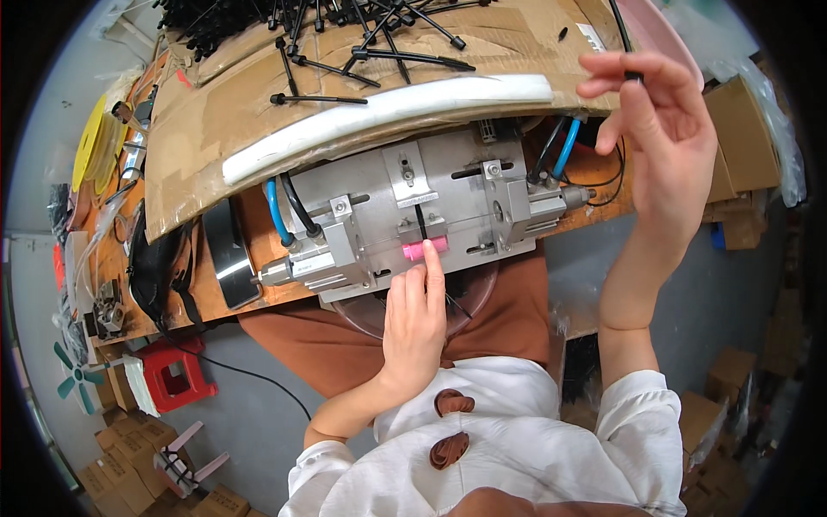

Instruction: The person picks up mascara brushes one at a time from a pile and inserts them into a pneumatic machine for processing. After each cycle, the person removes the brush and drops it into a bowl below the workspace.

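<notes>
A metal clamping fixture (448,226) with a cylinder at each end sits at the table's front edge. In its middle, a thin black rod (420,221) runs toward a small pink block (413,251). My left hand (415,323) reaches up from below, its index fingertip touching the pink block. The other fingers bend loosely, and the thumb is hidden. Raised at the right, my right hand (668,129) pinches a slim black rod with a dark end (634,77) between thumb and fingers. Part of that rod is hidden by the fingers.
Behind the fixture, cardboard (215,129) carries a white foam strip (388,112) and many black capped rods (379,56). Blue hoses (567,148) join the fixture's ends. A phone-like black slab (231,258) lies left. A clear round bowl (362,319) sits under the front edge.
</notes>
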The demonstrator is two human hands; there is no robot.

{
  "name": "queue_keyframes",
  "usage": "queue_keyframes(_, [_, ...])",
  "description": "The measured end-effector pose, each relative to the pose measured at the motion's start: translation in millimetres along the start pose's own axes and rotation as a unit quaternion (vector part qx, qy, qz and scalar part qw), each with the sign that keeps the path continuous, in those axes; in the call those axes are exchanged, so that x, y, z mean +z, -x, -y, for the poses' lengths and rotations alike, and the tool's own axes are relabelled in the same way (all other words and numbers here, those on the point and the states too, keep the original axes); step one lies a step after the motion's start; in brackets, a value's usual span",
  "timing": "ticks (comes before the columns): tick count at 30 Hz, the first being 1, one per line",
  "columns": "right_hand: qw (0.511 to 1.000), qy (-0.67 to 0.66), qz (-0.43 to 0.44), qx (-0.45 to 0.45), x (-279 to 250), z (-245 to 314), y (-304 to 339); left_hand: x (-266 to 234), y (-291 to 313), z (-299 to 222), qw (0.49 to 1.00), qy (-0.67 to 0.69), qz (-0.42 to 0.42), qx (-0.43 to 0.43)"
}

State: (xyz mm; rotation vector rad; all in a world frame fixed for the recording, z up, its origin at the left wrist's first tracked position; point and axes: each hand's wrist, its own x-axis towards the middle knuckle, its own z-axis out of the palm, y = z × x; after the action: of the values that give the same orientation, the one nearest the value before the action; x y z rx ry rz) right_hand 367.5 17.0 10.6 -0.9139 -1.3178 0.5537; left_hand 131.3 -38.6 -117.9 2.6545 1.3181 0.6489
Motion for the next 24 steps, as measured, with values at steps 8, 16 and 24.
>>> queue_keyframes(8, [0.962,0.259,0.061,-0.061,44,-24,106,-32,-15,18,0.996,0.065,0.05,0.03])
queue_keyframes(16, [0.931,0.287,0.226,-0.002,81,-61,157,-110,-159,156,0.987,0.109,-0.052,0.104])
queue_keyframes(24, [0.915,0.301,0.269,-0.015,60,-40,114,-125,-155,155,0.97,0.209,0.101,0.077])
